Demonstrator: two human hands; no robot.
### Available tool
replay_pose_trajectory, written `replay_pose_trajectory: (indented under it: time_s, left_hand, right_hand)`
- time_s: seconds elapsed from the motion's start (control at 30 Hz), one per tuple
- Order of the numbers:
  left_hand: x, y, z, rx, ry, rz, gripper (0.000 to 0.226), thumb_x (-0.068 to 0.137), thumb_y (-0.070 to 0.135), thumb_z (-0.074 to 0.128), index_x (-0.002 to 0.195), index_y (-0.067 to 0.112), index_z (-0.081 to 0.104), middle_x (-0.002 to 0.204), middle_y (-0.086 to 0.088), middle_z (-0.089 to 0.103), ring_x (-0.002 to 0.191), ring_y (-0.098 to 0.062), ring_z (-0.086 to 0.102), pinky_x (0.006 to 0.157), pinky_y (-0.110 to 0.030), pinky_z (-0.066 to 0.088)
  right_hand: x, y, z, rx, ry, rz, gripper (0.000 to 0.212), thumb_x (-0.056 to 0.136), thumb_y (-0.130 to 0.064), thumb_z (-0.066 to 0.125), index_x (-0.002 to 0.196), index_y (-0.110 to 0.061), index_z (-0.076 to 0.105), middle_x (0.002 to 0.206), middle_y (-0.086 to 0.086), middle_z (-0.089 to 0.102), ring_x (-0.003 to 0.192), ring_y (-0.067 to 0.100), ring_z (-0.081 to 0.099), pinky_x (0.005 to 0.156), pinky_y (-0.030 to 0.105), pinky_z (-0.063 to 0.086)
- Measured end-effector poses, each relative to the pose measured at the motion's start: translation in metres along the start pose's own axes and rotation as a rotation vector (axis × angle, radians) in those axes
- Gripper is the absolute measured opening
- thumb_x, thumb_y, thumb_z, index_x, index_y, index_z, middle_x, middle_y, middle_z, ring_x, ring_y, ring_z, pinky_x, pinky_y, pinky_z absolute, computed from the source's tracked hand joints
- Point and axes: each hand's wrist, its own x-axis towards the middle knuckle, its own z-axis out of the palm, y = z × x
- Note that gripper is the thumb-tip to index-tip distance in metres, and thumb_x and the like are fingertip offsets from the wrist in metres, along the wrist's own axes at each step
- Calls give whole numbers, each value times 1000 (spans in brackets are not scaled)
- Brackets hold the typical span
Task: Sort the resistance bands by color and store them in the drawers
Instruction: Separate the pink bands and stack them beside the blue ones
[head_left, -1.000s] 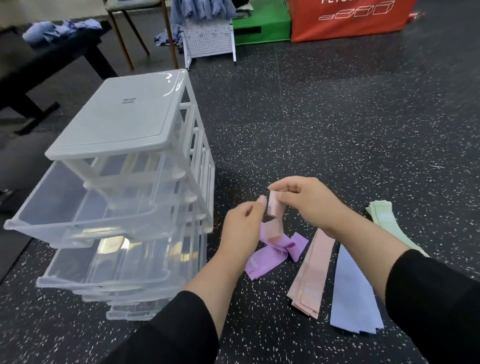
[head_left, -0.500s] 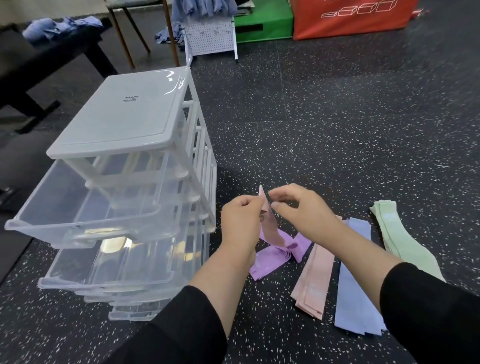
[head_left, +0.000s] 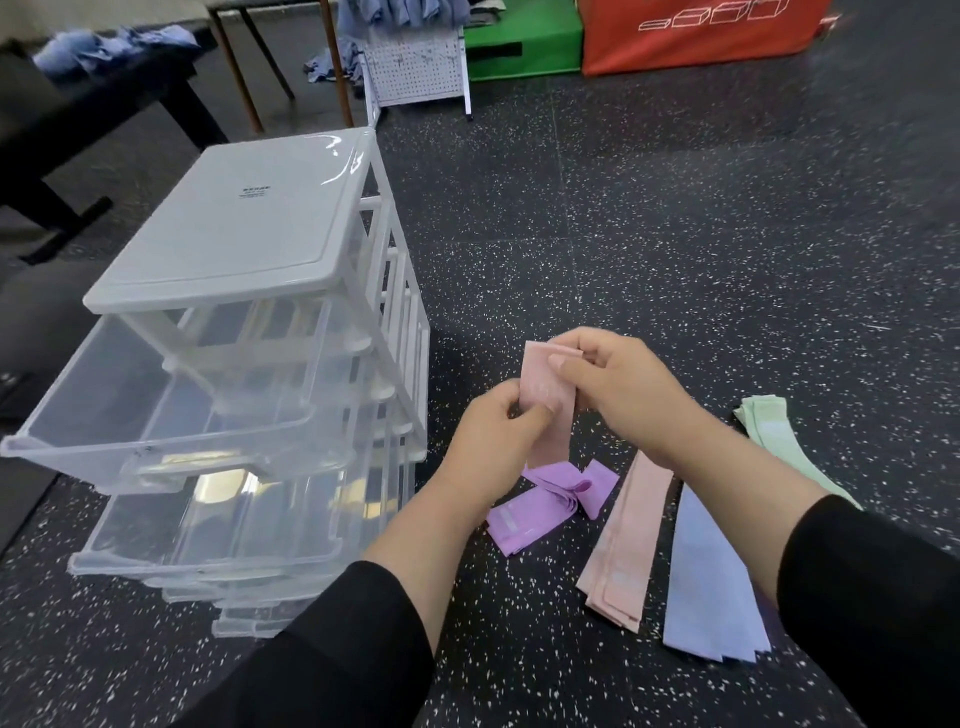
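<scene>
Both hands hold one pink resistance band upright above the floor. My left hand pinches its lower left edge, and my right hand grips its folded top. Under it on the floor lies a crumpled purple band. To the right lie a pile of pink bands, a pile of blue bands and green bands. A white drawer unit stands on the left with its clear drawers pulled out; the top drawer looks empty.
The floor is black speckled rubber. Behind the drawer unit are a dark bench with blue cloths, chair legs, a white pegboard stand, a green box and a red box.
The pink band has been turned from edge-on to flat towards me, and both hands have shifted their hold on it. The camera moved slightly closer.
</scene>
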Motion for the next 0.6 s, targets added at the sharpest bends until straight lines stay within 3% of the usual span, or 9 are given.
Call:
replay_pose_trajectory:
  time_s: [0.07,0.13,0.23,0.3,0.4,0.47,0.53,0.6]
  left_hand:
    - [-1,-5,2,-78,-14,-42,13,96,23,67,94,11,68,84,2,72,77,-7,62,75,-28,48]
    - [-3,-11,6,-109,-61,-75,12,96,18,68,100,7,69,94,-5,77,85,-12,70,80,-25,54]
    - [-10,-26,16,-114,-190,-180,14,96,12,68,108,5,71,99,-7,78,89,-20,74,84,-33,61]
    - [-16,-40,22,-66,-249,-236,11,97,11,64,105,8,72,94,-5,78,80,-17,70,74,-32,58]
    - [-23,-61,32,-7,-235,-287,17,96,8,60,84,15,70,68,7,66,63,-13,54,60,-22,43]
    - [-27,-72,40,-14,-238,-340,22,95,0,58,84,16,69,65,10,67,58,-7,56,55,-18,45]
    - [-27,-83,50,-28,-260,-379,27,91,-6,56,92,15,72,77,6,75,67,-8,65,66,-23,53]
    - [-27,-94,59,-25,-271,-387,33,86,-6,56,103,15,74,95,-4,79,82,-17,70,82,-37,57]
  right_hand:
    - [3,-5,-7,13,37,-8,16,100,-13,58,99,-20,73,77,15,67,65,15,52,62,32,42]
    - [8,-10,-17,30,95,-4,15,99,-13,57,98,-16,72,80,18,68,69,20,55,64,41,48]
    - [12,-13,-39,87,171,40,18,101,-14,55,94,-14,71,81,8,66,73,24,57,69,47,53]
    - [14,-11,-55,86,215,95,20,102,-13,54,94,-16,71,83,5,66,75,22,59,69,45,54]
    - [16,3,-76,37,259,187,18,102,-9,54,94,-13,70,87,8,68,79,22,64,74,45,62]
    - [15,18,-85,-7,257,237,17,101,-7,55,93,-12,70,84,8,68,78,21,66,71,40,65]
    - [11,34,-91,-85,264,284,15,100,-7,58,93,-13,70,82,5,68,71,17,65,62,29,63]
    - [8,56,-97,-160,284,335,16,97,-8,59,90,-20,69,87,6,70,71,18,66,60,31,63]
